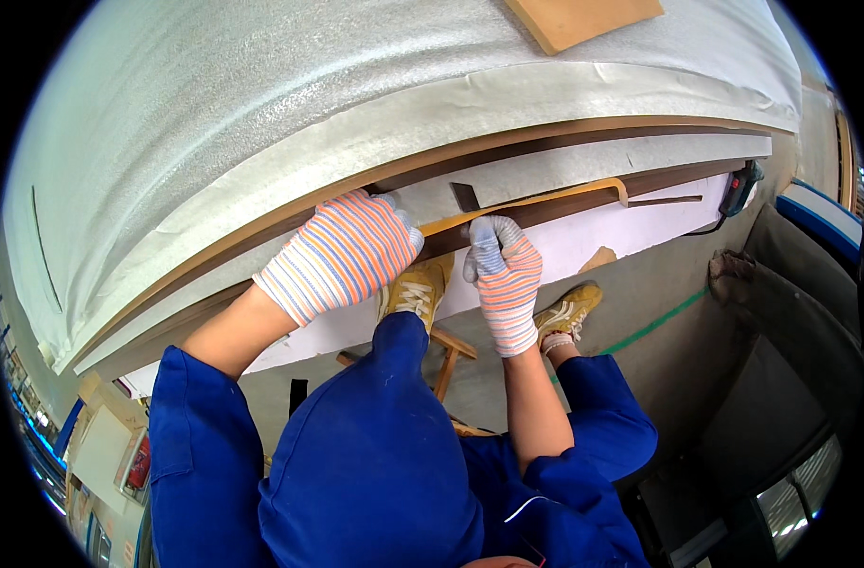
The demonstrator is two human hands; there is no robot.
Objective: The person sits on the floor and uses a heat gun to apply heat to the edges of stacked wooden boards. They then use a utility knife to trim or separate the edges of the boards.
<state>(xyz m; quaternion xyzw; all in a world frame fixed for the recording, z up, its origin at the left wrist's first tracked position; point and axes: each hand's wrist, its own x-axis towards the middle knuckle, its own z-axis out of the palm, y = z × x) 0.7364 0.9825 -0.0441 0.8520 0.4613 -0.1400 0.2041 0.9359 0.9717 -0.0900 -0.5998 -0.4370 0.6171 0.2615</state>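
Note:
Both my hands wear striped knit gloves with greyish fingertips. My left hand (347, 248) is closed at the brown edge of a long, cloth-covered piece, its thumb side on one end of a yellow strip (555, 198). From there the strip runs right along the white and brown layers and curls down at its far end. My right hand (507, 275) is closed just below the strip, thumb and fingers pressed together; what they grip is hidden. A small dark flat piece (465, 197) shows above the strip, near these fingertips. Whether it joins the hand I cannot tell.
White fabric (290, 85) covers the large piece ahead, with a tan block (588, 19) on top. A dark power tool (738, 189) lies at the right end beside a thin brown strip (666, 200). Below are a wooden stand (446, 364) and my yellow shoes (569, 310).

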